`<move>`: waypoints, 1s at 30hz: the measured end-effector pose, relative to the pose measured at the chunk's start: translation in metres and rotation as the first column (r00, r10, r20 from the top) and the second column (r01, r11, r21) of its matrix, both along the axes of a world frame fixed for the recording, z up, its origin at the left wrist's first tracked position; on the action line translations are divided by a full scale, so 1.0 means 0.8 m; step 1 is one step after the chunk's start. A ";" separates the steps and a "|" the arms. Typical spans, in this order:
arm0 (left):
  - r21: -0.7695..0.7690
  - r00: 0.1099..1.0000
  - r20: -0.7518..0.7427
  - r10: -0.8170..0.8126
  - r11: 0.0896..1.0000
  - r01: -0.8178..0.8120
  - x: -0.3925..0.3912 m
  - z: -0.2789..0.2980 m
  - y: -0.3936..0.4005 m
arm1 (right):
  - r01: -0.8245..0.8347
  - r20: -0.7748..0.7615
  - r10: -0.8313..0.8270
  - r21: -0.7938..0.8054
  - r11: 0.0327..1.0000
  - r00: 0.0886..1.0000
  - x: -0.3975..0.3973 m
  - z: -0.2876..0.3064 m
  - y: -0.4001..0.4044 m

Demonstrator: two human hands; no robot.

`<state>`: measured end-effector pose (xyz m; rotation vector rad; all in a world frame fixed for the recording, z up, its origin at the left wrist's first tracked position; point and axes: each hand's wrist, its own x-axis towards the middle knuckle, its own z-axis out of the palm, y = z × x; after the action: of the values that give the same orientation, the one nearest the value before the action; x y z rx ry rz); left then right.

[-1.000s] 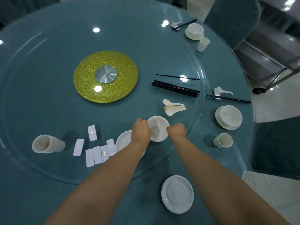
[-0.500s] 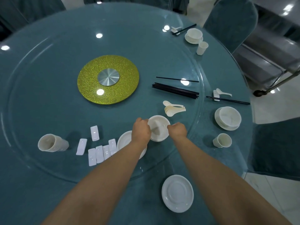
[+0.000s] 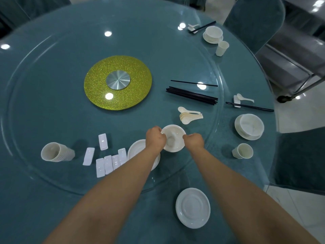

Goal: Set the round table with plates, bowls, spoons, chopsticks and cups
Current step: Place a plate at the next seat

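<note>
A white bowl (image 3: pixel 173 138) sits on the glass turntable, held from both sides: my left hand (image 3: pixel 155 139) grips its left rim and my right hand (image 3: pixel 194 140) grips its right rim. Whether more bowls are stacked under it I cannot tell. Just left, partly under my left forearm, lies a stack of white plates (image 3: pixel 136 152). A single white plate (image 3: pixel 193 210) rests on the table near me. Cream spoons (image 3: pixel 189 115) are piled behind the bowl, and black chopsticks (image 3: pixel 191 95) lie further back. Nested cups (image 3: pixel 56 152) lie on their side at left.
Several white chopstick rests (image 3: pixel 109 161) lie left of the plates. Two laid settings with bowl on plate (image 3: pixel 249 126) and cup (image 3: pixel 242 151) stand at right and far right (image 3: pixel 213 34). A yellow disc (image 3: pixel 117 82) marks the turntable centre. Teal chairs (image 3: pixel 253 22) surround the table.
The camera has shifted slightly; both hands stay on the bowl's rim in the same spot. Nothing else has moved.
</note>
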<state>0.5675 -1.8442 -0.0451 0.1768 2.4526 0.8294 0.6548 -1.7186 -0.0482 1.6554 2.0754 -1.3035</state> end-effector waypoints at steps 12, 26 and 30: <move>-0.058 0.999 0.042 -0.005 0.998 0.008 -0.002 0.003 0.003 | 0.063 -0.003 -0.063 0.008 0.998 0.998 0.003 -0.010 -0.006; 0.099 0.998 0.031 0.052 0.994 -0.055 0.019 0.029 -0.007 | 0.116 -0.179 -0.109 0.030 0.993 0.978 0.026 0.014 -0.001; 0.147 0.999 0.039 0.002 0.989 -0.007 0.046 0.041 -0.021 | 0.199 -0.326 -0.200 -0.038 0.979 0.924 0.068 0.028 -0.011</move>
<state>0.6040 -1.8607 -0.0126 0.2074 2.3574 1.0072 0.7092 -1.7275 -0.0262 1.7906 2.1147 -1.7569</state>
